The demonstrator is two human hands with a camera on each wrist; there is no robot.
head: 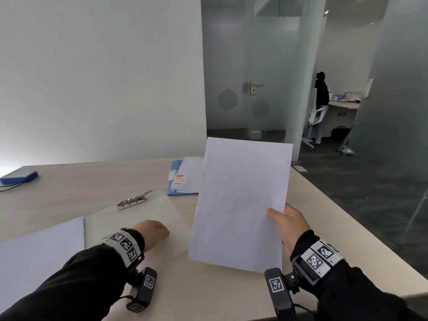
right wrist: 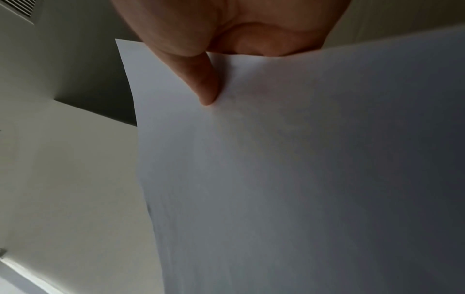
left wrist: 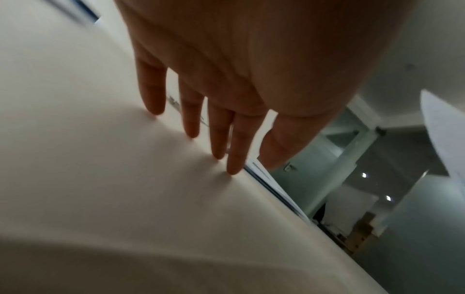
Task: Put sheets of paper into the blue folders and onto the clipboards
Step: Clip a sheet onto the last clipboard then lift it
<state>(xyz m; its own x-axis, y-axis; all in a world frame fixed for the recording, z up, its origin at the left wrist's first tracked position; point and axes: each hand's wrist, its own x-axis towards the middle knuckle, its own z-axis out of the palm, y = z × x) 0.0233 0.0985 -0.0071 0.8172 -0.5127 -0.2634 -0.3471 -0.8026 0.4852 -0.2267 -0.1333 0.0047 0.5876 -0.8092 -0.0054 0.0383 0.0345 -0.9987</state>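
While the right hand (head: 292, 224) pinches the sheet of paper (head: 240, 202) by its lower right edge, upright above the table (head: 69, 193) just right of the clipboard (head: 148, 218), its long axis runs near-vertical, tilted slightly right. Left hand (head: 152, 232) rests with straight fingers (left wrist: 191, 119) on the clipboard. Lowering it flat, top edge toward the metal clip (head: 133, 200), should seat it squarely.

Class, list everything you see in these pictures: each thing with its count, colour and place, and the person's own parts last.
Held sheet: one, white, upright above the table.
Clipboard: one, pale translucent, metal clip, flat at table centre.
Paper stack: one, white, near left.
Blue folders: a pile, blue, far centre, papers on top.
Blue box: one, far left.
Table: one, beige.
Left hand: on the clipboard, fingers straight.
Right hand: pinches the held sheet's edge.
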